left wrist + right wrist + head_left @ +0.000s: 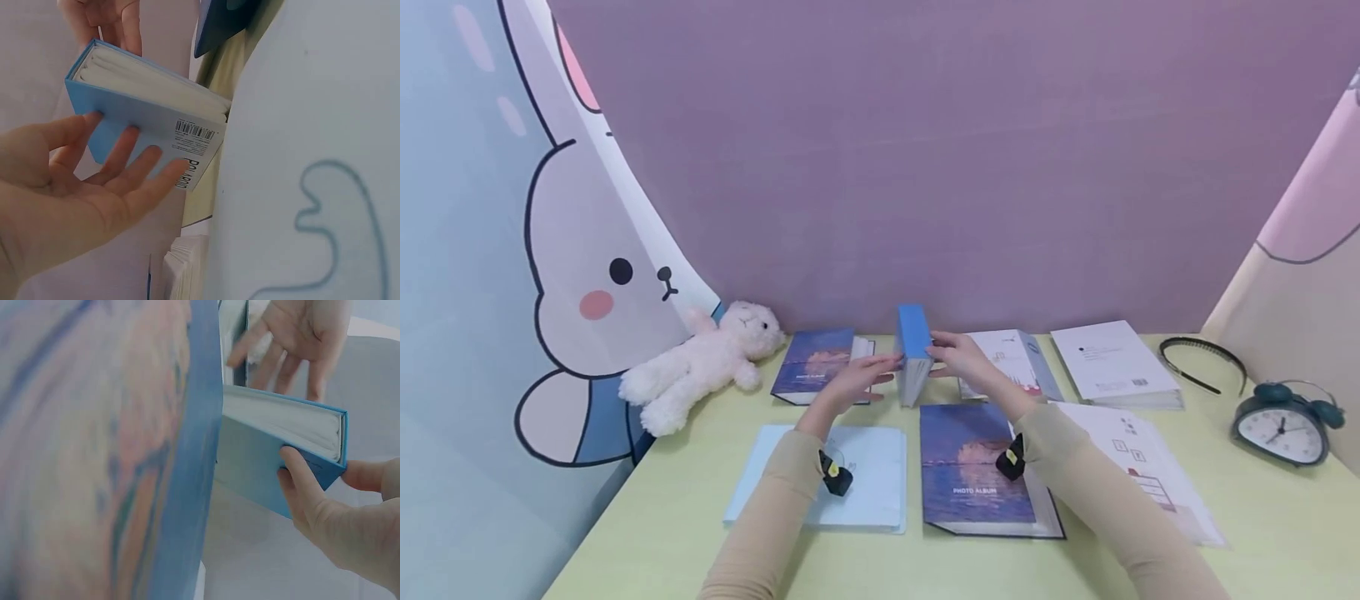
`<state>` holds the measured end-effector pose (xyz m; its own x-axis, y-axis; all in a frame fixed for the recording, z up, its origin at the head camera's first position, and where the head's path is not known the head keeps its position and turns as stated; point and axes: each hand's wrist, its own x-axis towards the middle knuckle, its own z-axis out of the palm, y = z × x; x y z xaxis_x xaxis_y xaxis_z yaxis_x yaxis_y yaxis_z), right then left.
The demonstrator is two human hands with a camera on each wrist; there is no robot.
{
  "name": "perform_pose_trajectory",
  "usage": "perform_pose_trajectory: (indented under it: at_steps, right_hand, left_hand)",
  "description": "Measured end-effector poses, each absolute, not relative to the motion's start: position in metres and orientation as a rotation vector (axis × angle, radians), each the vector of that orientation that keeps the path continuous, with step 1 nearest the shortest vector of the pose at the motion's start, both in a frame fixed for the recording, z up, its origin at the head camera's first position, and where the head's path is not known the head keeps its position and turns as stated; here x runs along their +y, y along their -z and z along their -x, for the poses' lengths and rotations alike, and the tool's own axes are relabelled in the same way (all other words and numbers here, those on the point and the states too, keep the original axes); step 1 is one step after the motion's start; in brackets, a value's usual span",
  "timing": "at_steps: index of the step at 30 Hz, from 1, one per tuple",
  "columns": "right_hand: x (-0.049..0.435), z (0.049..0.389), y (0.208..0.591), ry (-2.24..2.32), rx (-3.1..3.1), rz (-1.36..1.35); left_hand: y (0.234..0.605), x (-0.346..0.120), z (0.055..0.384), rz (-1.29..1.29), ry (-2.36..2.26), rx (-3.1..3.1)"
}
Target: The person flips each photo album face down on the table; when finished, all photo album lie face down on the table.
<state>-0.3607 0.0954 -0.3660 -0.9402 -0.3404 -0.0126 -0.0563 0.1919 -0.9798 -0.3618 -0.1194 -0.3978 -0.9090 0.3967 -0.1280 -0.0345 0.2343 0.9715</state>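
Observation:
A thick blue photo album (914, 332) stands on edge at the back middle of the table, spine up and white page edges towards me. In the left wrist view, the fingertips of my left hand (94, 200) are spread along its cover, beside a barcode and the printed word POLAROID. From the other side my right hand (340, 528) holds it, fingers on the cover and thumb at the spine edge. Nearest in front lie a light-blue album (865, 467) and a painted PHOTO ALBUM (973, 467).
Another painted album (808, 367) lies back left beside a white plush toy (700, 367). On the right are a white illustrated album (1000, 354), a plain white album (1108, 358), a white folder (1150, 475), a black headband (1202, 346) and a green alarm clock (1281, 429).

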Motion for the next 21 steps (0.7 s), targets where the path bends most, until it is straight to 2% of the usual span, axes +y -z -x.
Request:
perform_pose_trajectory:
  at_steps: [8, 21]
  right_hand:
    - [0.104, 0.364, 0.366, 1.627, 2.420, 0.412]
    - [0.109, 0.362, 0.372, 1.562, 2.467, 0.428]
  left_hand:
    - [0.403, -0.117, 0.359, -0.326, -1.592, 2.144]
    - [0.410, -0.129, 0.359, -0.323, -1.528, 2.141]
